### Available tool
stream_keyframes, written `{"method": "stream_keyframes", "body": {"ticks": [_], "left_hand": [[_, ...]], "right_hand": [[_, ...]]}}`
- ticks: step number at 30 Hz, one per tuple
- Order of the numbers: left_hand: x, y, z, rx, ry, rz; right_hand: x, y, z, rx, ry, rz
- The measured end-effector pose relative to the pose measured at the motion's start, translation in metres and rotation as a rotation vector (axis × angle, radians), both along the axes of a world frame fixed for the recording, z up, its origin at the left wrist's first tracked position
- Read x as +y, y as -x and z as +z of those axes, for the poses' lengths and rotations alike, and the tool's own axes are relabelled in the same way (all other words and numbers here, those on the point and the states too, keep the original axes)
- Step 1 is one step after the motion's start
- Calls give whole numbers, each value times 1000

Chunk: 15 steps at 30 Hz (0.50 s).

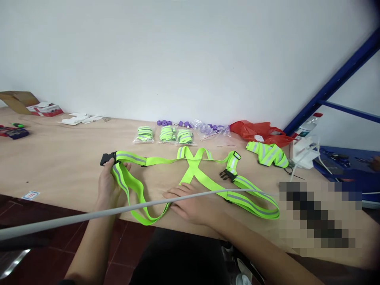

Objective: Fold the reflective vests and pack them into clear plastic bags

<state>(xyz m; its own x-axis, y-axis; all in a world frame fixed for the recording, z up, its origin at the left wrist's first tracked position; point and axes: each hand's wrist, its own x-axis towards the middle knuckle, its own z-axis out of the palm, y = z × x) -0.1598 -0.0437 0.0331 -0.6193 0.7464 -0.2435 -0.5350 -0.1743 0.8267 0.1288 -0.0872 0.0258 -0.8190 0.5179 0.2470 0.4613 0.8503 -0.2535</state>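
A neon-yellow reflective harness [194, 161] with grey stripes lies spread on the table, its straps crossing in an X. At the left end, my left hand [108, 178] is closed around the strap just by a black buckle [107, 158]. A loop of strap hangs down from that hand towards the table's front edge. My right hand [187, 202] rests palm down over the lower strap, fingers stretched out and touching it. To the right lies the pronged black buckle half [227, 175], unfastened, beside another strap loop [267, 208].
Behind stand several bagged harnesses [145, 133], purple pieces [164, 123] and a red plastic bag [261, 132]. A rolled reflective strap [268, 154] lies at right, near a bottle [308, 126]. A grey cable [118, 209] crosses the foreground. An open cardboard box [18, 101] sits far left.
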Motion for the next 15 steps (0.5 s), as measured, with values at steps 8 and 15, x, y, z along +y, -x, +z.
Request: {"method": "stream_keyframes", "body": {"ticks": [8,15], "left_hand": [[1,6,7,61,77,-61],[4,24,17,189,-52,12]], "right_hand": [[23,-9,-37,201,155,-114],[27,-22,-56,150,-57,-220]]}}
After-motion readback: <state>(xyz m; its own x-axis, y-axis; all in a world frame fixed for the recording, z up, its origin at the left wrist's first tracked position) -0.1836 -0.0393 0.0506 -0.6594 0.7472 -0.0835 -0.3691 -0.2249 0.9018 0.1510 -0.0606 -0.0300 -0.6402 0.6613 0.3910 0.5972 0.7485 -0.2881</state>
